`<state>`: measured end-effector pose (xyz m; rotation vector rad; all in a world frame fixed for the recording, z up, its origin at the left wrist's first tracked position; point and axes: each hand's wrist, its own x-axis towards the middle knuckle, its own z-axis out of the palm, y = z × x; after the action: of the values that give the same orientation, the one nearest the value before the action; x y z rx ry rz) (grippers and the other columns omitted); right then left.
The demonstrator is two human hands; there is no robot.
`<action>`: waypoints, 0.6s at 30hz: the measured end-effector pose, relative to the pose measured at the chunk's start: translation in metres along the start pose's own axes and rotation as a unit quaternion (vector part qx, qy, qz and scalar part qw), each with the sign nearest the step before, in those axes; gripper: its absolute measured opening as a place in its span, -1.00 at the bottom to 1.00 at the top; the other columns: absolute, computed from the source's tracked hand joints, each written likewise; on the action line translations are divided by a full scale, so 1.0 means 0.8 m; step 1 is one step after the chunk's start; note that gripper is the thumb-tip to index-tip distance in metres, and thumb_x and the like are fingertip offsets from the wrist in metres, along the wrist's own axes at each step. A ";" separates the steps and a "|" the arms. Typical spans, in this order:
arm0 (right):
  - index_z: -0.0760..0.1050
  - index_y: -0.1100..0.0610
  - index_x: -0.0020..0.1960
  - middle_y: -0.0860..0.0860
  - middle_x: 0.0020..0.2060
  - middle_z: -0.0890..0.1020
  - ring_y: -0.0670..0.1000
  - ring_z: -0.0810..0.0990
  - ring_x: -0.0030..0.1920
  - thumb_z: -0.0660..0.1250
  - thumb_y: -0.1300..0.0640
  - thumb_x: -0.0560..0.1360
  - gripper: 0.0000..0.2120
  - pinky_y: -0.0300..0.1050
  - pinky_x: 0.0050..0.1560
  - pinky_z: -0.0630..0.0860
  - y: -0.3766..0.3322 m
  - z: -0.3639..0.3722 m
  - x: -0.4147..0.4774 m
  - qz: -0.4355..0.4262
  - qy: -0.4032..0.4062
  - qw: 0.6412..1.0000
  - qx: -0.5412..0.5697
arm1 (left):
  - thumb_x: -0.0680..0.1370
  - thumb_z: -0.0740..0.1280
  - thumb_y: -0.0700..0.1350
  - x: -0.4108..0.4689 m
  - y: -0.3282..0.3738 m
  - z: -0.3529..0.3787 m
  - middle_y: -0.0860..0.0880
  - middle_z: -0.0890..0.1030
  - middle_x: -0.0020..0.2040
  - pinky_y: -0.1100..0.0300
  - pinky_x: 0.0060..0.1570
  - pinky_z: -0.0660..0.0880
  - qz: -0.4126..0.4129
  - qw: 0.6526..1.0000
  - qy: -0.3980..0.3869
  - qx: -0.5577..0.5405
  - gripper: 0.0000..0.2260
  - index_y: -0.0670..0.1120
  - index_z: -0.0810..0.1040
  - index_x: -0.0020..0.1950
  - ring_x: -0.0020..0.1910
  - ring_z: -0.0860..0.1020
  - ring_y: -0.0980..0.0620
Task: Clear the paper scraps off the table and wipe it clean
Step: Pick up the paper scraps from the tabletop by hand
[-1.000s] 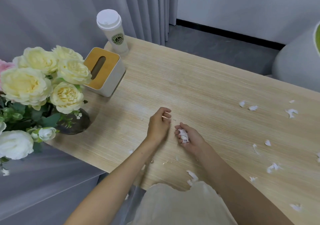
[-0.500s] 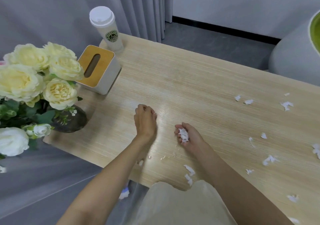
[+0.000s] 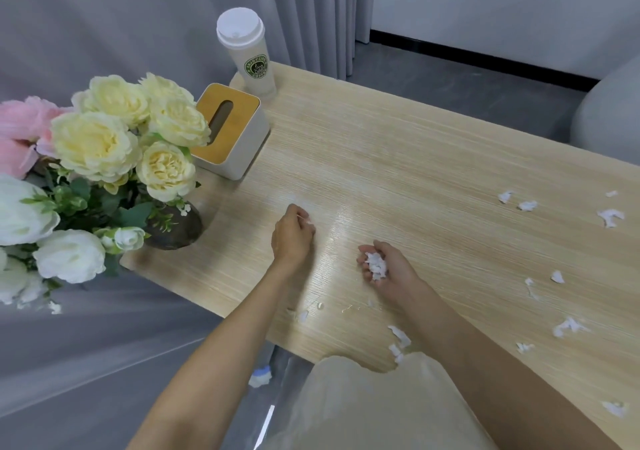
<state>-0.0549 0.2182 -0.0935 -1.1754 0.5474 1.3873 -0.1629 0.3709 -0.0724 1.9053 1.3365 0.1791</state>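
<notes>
A: What is closest?
B: Two loose scraps by the table edge.
A: And the hands?
B: The right hand is cupped round a pile of scraps. The left hand pinches a tiny scrap.
A: Farther off?
B: More scraps lie on the right. A tissue box and a cup stand far left.

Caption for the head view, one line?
Left hand pinches a scrap on the table; right hand cups a wad of scraps.

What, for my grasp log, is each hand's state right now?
Left hand: closed, pinching a small paper scrap.
Right hand: cupped palm-up, holding a wad of paper scraps.
</notes>
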 end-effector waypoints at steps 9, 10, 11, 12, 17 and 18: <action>0.53 0.19 -0.14 0.01 -0.33 0.67 -0.05 0.59 -0.36 0.17 0.08 0.60 -0.73 -0.22 -0.34 0.48 0.013 0.016 -0.020 0.001 -0.080 0.997 0.006 | 0.46 0.36 -0.21 -0.102 0.024 0.024 0.02 0.61 -0.09 0.15 0.02 0.55 0.048 0.974 -0.159 -0.152 -0.69 0.25 0.54 -0.08 0.08 0.54 0.02; 0.53 0.19 -0.17 0.01 -0.34 0.66 -0.06 0.59 -0.39 0.18 0.09 0.60 -0.73 -0.23 -0.38 0.48 0.013 0.015 -0.023 0.000 -0.081 0.997 -0.001 | 0.45 0.38 -0.22 -0.104 0.022 0.023 0.03 0.62 -0.12 0.16 0.02 0.54 0.042 0.975 -0.141 -0.166 -0.71 0.22 0.55 -0.10 0.08 0.54 0.02; 0.53 0.19 -0.17 0.01 -0.37 0.65 -0.08 0.58 -0.42 0.19 0.11 0.60 -0.74 -0.25 -0.42 0.48 0.014 0.015 -0.026 0.001 -0.082 0.997 -0.007 | 0.44 0.41 -0.23 -0.107 0.022 0.019 0.05 0.61 -0.16 0.20 0.03 0.52 0.042 0.975 -0.125 -0.180 -0.73 0.17 0.56 -0.11 0.05 0.54 0.03; 0.52 0.20 -0.16 0.01 -0.39 0.63 -0.08 0.55 -0.45 0.19 0.11 0.59 -0.76 -0.26 -0.45 0.47 0.015 0.014 -0.030 0.005 -0.086 0.996 -0.011 | 0.43 0.43 -0.25 -0.109 0.023 0.015 0.07 0.59 -0.19 0.24 0.04 0.49 0.048 0.975 -0.111 -0.187 -0.75 0.12 0.56 -0.10 0.02 0.55 0.06; 0.53 0.25 -0.12 0.09 -0.38 0.59 -0.07 0.51 -0.47 0.17 0.11 0.60 -0.73 -0.29 -0.50 0.44 0.020 0.009 -0.036 0.022 -0.102 0.994 -0.032 | 0.48 0.37 -0.31 -0.111 -0.004 -0.014 -0.01 0.55 -0.17 0.39 -0.10 0.40 0.039 0.983 0.016 -0.178 -0.86 -0.07 0.57 -0.08 -0.15 0.50 0.13; 0.53 0.25 -0.11 0.09 -0.38 0.59 -0.07 0.51 -0.48 0.16 0.10 0.60 -0.73 -0.29 -0.50 0.44 0.022 0.006 -0.036 0.022 -0.103 0.994 -0.037 | 0.50 0.34 -0.30 -0.110 -0.022 -0.018 -0.03 0.56 -0.12 0.33 -0.10 0.40 0.018 0.988 0.059 -0.145 -0.86 -0.07 0.57 -0.08 -0.14 0.50 0.09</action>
<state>-0.0783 0.2055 -0.0716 -1.0682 0.3815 1.5574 -0.2214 0.3060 -0.0472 1.6932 1.2761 0.4840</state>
